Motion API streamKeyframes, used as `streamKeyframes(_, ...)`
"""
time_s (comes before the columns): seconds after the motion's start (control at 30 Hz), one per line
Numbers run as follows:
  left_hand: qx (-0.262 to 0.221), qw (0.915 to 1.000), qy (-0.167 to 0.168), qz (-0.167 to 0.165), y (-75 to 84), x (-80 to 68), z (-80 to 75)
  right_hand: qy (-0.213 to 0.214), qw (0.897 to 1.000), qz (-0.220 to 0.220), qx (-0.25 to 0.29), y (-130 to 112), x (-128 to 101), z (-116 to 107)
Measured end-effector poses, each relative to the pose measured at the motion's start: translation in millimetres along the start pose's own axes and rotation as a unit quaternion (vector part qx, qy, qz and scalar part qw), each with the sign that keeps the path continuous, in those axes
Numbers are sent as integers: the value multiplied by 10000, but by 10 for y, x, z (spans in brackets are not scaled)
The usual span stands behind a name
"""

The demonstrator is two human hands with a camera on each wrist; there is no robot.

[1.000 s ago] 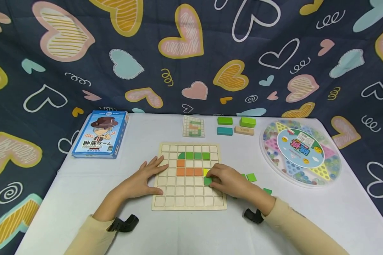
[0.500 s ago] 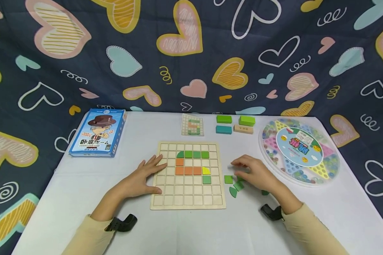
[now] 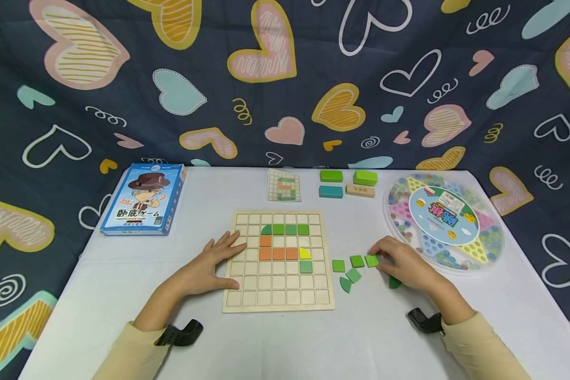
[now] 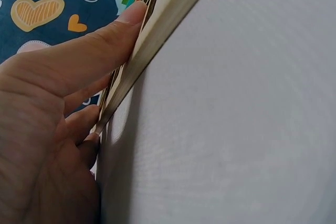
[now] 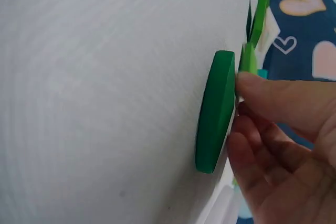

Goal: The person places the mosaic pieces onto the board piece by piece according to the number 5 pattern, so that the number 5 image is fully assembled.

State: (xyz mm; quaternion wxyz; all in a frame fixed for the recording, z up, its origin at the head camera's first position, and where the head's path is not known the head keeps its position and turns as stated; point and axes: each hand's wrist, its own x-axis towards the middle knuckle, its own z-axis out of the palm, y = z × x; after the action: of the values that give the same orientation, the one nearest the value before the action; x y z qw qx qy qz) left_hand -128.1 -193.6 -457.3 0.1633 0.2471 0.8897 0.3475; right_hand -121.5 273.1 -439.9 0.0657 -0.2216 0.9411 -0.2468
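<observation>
A wooden grid board [image 3: 277, 295] lies on the white table and carries green, orange and yellow tiles [image 3: 278, 254]. My left hand [image 3: 218, 264] rests flat on its left edge. In the left wrist view its thumb [image 4: 105, 35] lies along the board's rim [image 4: 163, 19]. To the right of the board my right hand [image 3: 382, 258] pinches a light green square tile [image 3: 372, 260] at its right edge. A dark green curved piece [image 5: 215, 111] lies right under that hand [image 5: 249, 108]. Several loose green tiles [image 3: 353, 275] lie between the hand and the board.
At the back left lies a blue card game box [image 3: 142, 199]. A small pattern card [image 3: 283, 186] and several green, teal and wooden blocks [image 3: 331, 191] sit behind the board. A round clear marble game case [image 3: 444, 221] stands at the right. Heart-print cloth hangs behind.
My right hand left the green tile on the board, moved right across the loose tiles, and now reaches the light green one furthest right. The left hand has stayed put.
</observation>
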Motion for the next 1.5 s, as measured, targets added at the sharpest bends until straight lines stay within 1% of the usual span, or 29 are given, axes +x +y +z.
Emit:
streamKeyframes(0.1, -21, 10000, 34, 16, 0, 1, -6, 339, 9993, -92, 90, -61, -2, 3)
streamKeyframes(0.17, -25, 10000, 36, 30, 0, 0, -8, 532, 9979, -182, 322, -153, -9, 16)
streamKeyframes(0.23, -28, 10000, 45, 62, -2, -2, -7, 579, 9960, -328, 603, -279, -11, 46)
streamKeyframes(0.3, -23, 10000, 39, 57, -6, -5, -4, 441, 9939, -494, 878, -422, 6, 91)
streamKeyframes(0.43, -29, 10000, 26, 10, -10, -10, 0, -136, 9910, -605, 1189, -709, 98, 204)
streamKeyframes(0.53, -40, 10000, 22, -4, -14, -11, 3, -524, 9890, -659, 1217, -872, 196, 304)
streamKeyframes(0.67, -52, 10000, 9, 7, -18, -10, 11, -813, 9872, -881, 1053, -996, 323, 432)
streamKeyframes(0.77, -9, 10000, 31, 62, -22, -3, 20, -856, 9870, -1075, 831, -1038, 391, 496)
streamKeyframes(0.83, 43, 9999, 71, 111, -29, 3, 24, -834, 9882, -1121, 623, -1052, 419, 524)
streamKeyframes(0.97, 101, 9997, 142, 189, -23, 3, 14, -798, 9907, -1062, 296, -1085, 446, 544)
streamKeyframes(1.1, 51, 9998, 113, 135, -6, 2, -13, -755, 9923, -974, 126, -1112, 447, 539)
streamKeyframes(1.3, 34, 10000, 51, 48, 3, 11, -24, -710, 9925, -977, 171, -1111, 447, 530)
streamKeyframes(1.4, 31, 10000, 31, 19, 4, 8, -21, -713, 9928, -862, 418, -1071, 412, 488)
streamKeyframes(1.5, 15, 10000, 2, -9, 4, 0, -20, -565, 9939, -634, 697, -968, 309, 397)
